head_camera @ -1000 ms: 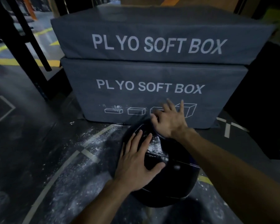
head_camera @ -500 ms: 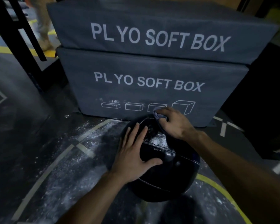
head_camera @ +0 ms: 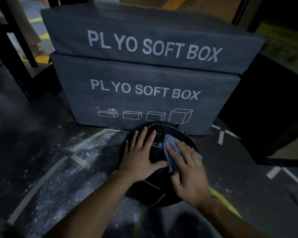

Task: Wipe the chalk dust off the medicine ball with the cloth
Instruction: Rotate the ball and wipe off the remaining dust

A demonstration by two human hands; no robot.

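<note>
1. Head view: one black medicine ball [head_camera: 159,193] sits on the dark floor [head_camera: 41,169], touching or just in front of the lower of two stacked grey foam boxes.
2. Two bare hands rest on the ball's top.
3. The left hand [head_camera: 141,158] lies flat on the ball's left side, four fingers spread forward and the thumb reaching right towards the cloth.
4. The right hand [head_camera: 187,170] presses one blue-grey cloth [head_camera: 169,143] against the ball's upper right, fingers extended over the fabric; cloth edges show beyond the fingertips and beside the thumb.
5. A small patch of white chalk dust [head_camera: 157,144] shows on the ball between the two hands.
6. More chalk dust [head_camera: 86,145] is scattered on the floor left of the ball.
7. The upper box [head_camera: 144,26] and lower box [head_camera: 136,76] each read "PLYO SOFT BOX"; the lower one carries four box outlines.
</note>
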